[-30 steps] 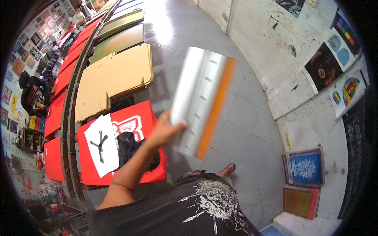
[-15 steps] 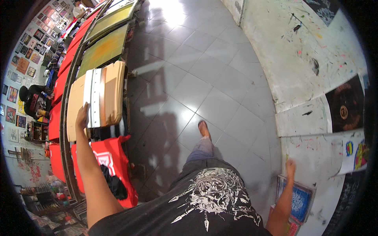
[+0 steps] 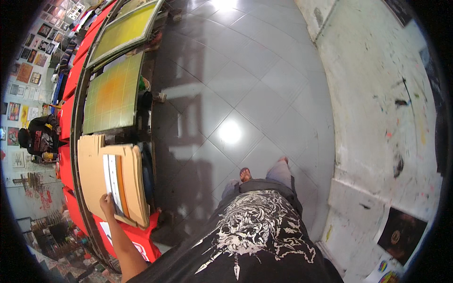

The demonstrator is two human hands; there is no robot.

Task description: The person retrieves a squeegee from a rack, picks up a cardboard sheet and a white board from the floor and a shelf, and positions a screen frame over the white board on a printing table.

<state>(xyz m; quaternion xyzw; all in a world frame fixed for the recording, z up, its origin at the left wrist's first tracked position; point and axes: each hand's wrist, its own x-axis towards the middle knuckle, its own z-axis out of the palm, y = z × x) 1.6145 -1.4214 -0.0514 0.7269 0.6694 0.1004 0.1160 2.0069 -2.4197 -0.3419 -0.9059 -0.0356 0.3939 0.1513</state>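
The left hand [image 3: 107, 203] rests on the near end of a long squeegee [image 3: 114, 181], an aluminium-handled tool with an orange blade edge. The squeegee lies flat on a tan board [image 3: 89, 170] at the near part of the long worktop [image 3: 75, 94]. The fingers lie closed over the near end of the squeegee; whether they grip it or only press it down cannot be told at this size. The tool lies lengthwise on the board, with its orange edge toward the floor side. Laid flat in this way, it is supported along its whole length and cannot tip.

The right hand is not in view.

Beyond the board, two framed printing screens lie on the worktop: a green-yellow screen [image 3: 113, 92] and a brighter yellow screen [image 3: 126, 26] further off. Both lie flat in line with the board, so each frame sits level on its station. Red fabric [image 3: 141, 236] covers the worktop just beside the left forearm. A second person in dark clothes [image 3: 40, 137] sits at the far side of the worktop, well apart from the hand.

Differences from the earlier frames:
- One second ago the squeegee was held up in the air above red printed fabric; it now lies on the tan board.
- Half a second ago the right hand reached toward framed pictures by the wall; it has since left the view.
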